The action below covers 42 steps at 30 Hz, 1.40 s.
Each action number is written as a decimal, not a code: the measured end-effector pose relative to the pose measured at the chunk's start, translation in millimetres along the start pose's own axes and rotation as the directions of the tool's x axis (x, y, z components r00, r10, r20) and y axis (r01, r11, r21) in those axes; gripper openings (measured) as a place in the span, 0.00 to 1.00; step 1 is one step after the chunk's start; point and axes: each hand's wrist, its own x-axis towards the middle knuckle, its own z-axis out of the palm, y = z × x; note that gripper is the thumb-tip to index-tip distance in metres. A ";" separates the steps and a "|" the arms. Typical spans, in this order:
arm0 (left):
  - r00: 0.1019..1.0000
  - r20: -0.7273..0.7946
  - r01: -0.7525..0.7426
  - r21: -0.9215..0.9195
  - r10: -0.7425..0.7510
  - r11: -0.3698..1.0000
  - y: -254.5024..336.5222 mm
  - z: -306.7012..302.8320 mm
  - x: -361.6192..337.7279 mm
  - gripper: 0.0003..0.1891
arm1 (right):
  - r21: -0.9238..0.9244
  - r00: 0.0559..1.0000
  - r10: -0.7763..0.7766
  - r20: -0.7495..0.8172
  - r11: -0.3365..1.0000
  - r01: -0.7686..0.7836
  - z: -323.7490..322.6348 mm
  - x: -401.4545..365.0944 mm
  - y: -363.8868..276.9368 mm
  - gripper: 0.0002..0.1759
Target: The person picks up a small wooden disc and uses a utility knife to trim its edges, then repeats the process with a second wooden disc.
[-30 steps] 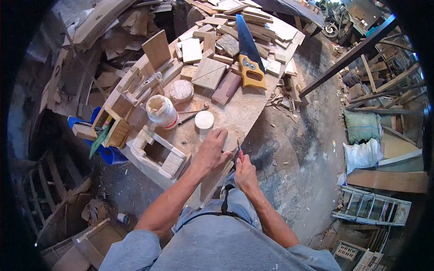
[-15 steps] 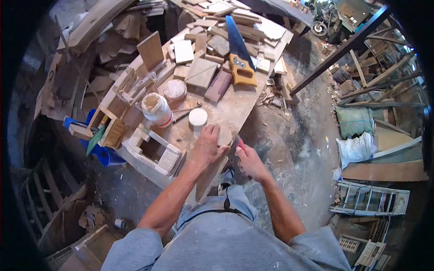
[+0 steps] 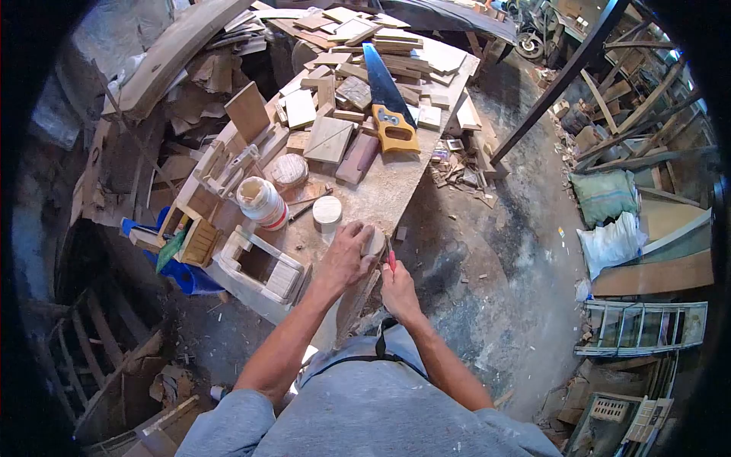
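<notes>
My left hand [image 3: 346, 255] is closed on a small rounded wood piece [image 3: 374, 242], pressing it down at the edge of the workbench. In my right hand [image 3: 400, 292], just off that edge, is a red-handled tool [image 3: 392, 260]. Its narrow dark blade stands against or very close to the wood piece's right side; contact is hard to make out. Beyond my left fingers lies a pale round wooden disc [image 3: 327, 209]. A white jar [image 3: 262, 202] and a hollow wooden frame [image 3: 264, 264] stand to the left of it.
A handsaw with a yellow handle [image 3: 396, 131] rests on piled wood offcuts [image 3: 329, 139] farther up the workbench [image 3: 381, 196]. At the left end sits a small wooden box [image 3: 199, 241] over a blue container [image 3: 190, 279]. A dark post [image 3: 560, 84] slants up from the floor at right.
My right hand has moved left and in toward the bench edge, bringing the red-handled tool up to the wood piece. The left hand keeps its hold. The camera view has shifted slightly.
</notes>
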 end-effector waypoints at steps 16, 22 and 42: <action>0.987 -0.129 0.089 -0.051 -0.095 0.995 13.7 -0.1 -8.3 0.37 | 0.110 1.000 -0.021 0.005 0.994 0.020 -13.6 16.7 13.6 0.20; 0.994 -0.108 0.015 -0.022 -0.018 1.000 5.9 0.3 -8.7 0.40 | -0.027 0.993 -0.114 -0.018 0.993 0.114 -16.2 2.0 -3.1 0.18; 1.000 -0.002 0.024 -0.089 -0.025 0.996 -1.7 -2.7 1.3 0.37 | -0.217 1.000 0.011 -0.013 0.976 -0.014 -5.7 4.5 -16.7 0.16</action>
